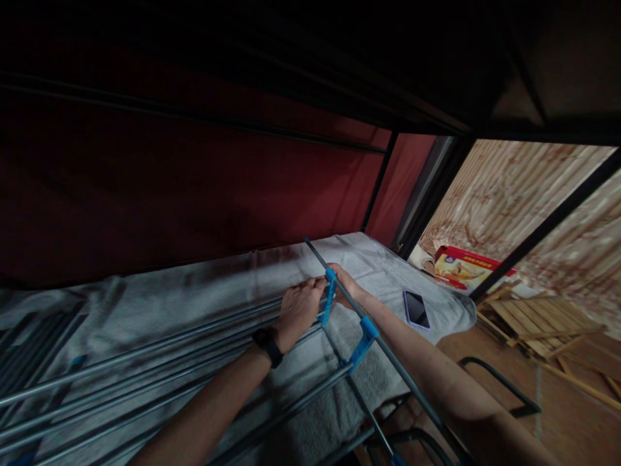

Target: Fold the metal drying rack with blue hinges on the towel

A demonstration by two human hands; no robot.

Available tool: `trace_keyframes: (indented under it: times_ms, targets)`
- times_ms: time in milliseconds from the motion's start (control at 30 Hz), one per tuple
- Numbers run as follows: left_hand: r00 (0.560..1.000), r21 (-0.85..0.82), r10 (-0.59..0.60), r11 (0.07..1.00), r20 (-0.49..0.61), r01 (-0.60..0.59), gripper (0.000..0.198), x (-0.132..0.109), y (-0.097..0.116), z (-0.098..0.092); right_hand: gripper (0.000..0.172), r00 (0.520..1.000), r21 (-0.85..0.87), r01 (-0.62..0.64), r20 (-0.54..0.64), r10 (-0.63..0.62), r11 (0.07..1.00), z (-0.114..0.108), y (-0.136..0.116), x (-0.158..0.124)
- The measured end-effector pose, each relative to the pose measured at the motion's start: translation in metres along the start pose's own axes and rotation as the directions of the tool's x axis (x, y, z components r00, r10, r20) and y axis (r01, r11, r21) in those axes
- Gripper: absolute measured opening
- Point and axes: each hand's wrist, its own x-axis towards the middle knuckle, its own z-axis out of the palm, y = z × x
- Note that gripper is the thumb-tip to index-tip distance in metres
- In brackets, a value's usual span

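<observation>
A rack of grey metal tubes (184, 333) joined by blue plastic connectors lies across the bed. My left hand (301, 305), with a dark watch (268, 347) on its wrist, is closed over a tube's end beside the far blue connector (328, 301). On the other side of that connector, my right hand (343, 285) grips it, with its fingers partly hidden behind the plastic and the long crosswise tube (400, 370). A second blue connector (363, 344) sits nearer me on the same crosswise tube.
A grey blanket (373, 259) covers the bed, with a phone (416, 309) lying on it at right. More tubes (39, 346) rest at far left. Black frame bars (378, 181) surround the bed. A red and yellow box (466, 268) and folded wooden furniture (543, 320) stand beyond.
</observation>
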Motion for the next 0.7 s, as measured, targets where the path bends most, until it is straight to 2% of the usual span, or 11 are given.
trace_keyframes:
  times_ms: [233, 700]
  targets:
    - [0.999, -0.01, 0.012, 1.0, -0.047, -0.013, 0.035, -0.0007, 0.0004, 0.0002, 0.031, 1.0, -0.012, 0.006, -0.027, -0.006, 1.0, 0.0005, 0.001, 0.0009]
    - [0.999, -0.046, 0.016, 0.999, -0.048, -0.018, 0.041, -0.0008, -0.0037, 0.0036, 0.03, 0.999, 0.018, -0.007, -0.037, 0.008, 1.0, 0.0065, -0.0009, -0.0067]
